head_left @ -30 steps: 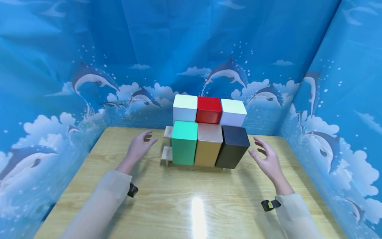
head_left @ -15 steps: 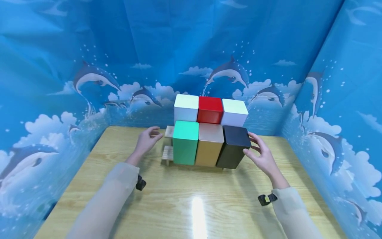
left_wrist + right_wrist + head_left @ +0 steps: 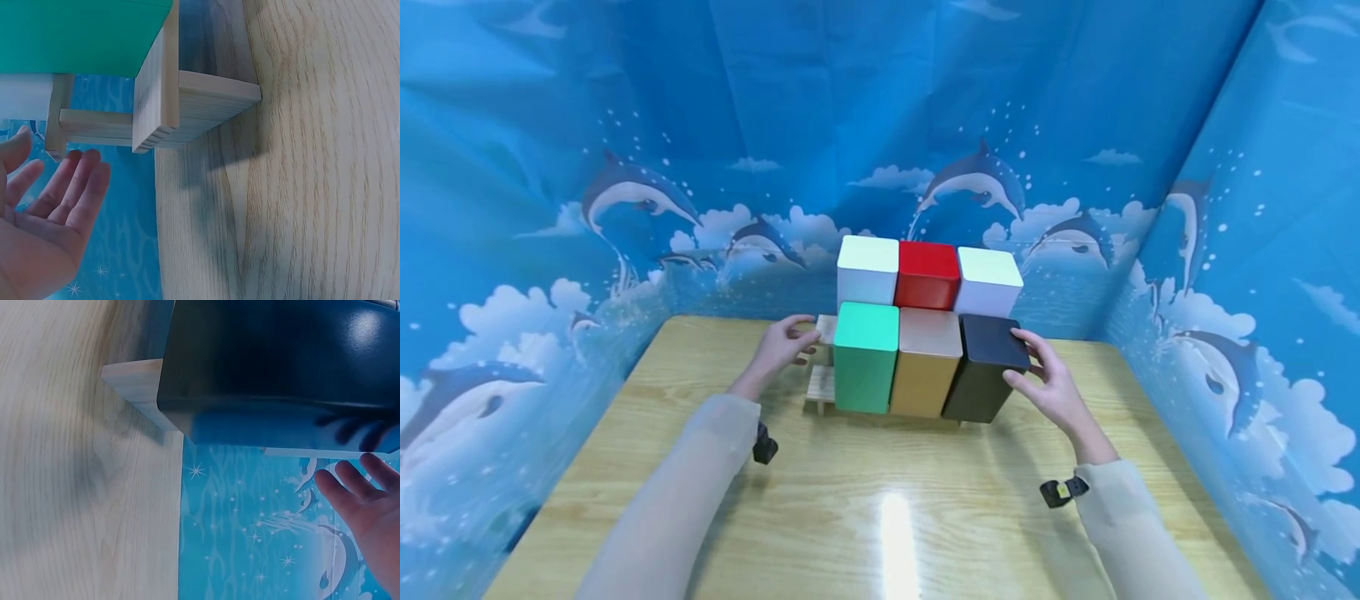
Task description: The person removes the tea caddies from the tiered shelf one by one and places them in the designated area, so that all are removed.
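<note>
My left hand (image 3: 781,350) is beside the left end of a two-step wooden rack (image 3: 822,385), fingers loosely bent. In the left wrist view, the fingertips lie close to a rear slat of the rack (image 3: 156,94); whether they touch it I cannot tell. At the right, my right hand (image 3: 1051,385) reaches round the upper right edge of a tall black box (image 3: 988,371). A gap shows between the visible fingertips and its side in the right wrist view; the index finger and thumb are out of frame there. A green box (image 3: 865,362) and a bronze box (image 3: 923,367) complete the front row.
Behind them stand a white box (image 3: 867,271), a red box (image 3: 927,275) and a second white box (image 3: 988,279). All rest on the rack, on a wood-grain table (image 3: 820,517). A blue dolphin-print sheet (image 3: 820,108) surrounds the back and sides.
Both hands have moved inward: the left rightward to the rack's end, the right leftward to the black box. The boxes and rack have kept their places.
</note>
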### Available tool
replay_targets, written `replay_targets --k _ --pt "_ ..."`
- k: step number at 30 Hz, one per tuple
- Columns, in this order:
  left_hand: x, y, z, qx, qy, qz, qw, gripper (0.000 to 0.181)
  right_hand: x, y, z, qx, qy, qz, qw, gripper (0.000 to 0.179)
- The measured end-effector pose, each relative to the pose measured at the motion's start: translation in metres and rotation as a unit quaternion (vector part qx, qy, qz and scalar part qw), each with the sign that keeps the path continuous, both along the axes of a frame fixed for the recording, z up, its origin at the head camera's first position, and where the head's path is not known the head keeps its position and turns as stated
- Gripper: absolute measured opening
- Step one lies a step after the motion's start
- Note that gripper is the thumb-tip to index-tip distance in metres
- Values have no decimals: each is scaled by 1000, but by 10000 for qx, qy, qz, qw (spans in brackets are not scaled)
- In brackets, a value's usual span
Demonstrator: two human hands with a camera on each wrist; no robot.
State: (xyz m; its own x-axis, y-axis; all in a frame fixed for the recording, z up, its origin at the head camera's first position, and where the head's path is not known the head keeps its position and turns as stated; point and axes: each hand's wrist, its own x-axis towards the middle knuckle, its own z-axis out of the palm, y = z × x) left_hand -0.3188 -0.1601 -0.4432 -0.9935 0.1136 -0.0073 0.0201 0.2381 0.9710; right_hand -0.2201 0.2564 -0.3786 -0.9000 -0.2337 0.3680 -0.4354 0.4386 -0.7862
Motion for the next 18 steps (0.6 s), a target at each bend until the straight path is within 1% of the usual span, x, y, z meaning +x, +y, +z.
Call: replay_targets --k 3,6,9,13,15,18 --pt "-2 1 -1 109 -167 -101 9997 47 -2 -1 -2 -64 -36 7 10000 57" --pt "-5 2 -2 237 -290 -74 9993 44 -7 1 -7 -155 -7 33 9999 56" --pt "-7 3 -2 293 -331 -19 9990 42 -14 5 -15 -350 -16 147 9993 57" --pt "-10 3 -3 367 -341 -26 9987 43 -24 11 -25 -591 -74 288 9978 57" --pt "-12 3 -4 506 -431 -17 9978 42 -27 13 -28 -653 -75 359 9972 57" --pt "-15 1 -7 824 -674 -6 9943 43 -28 14 -29 -724 -46 499 9961 57"
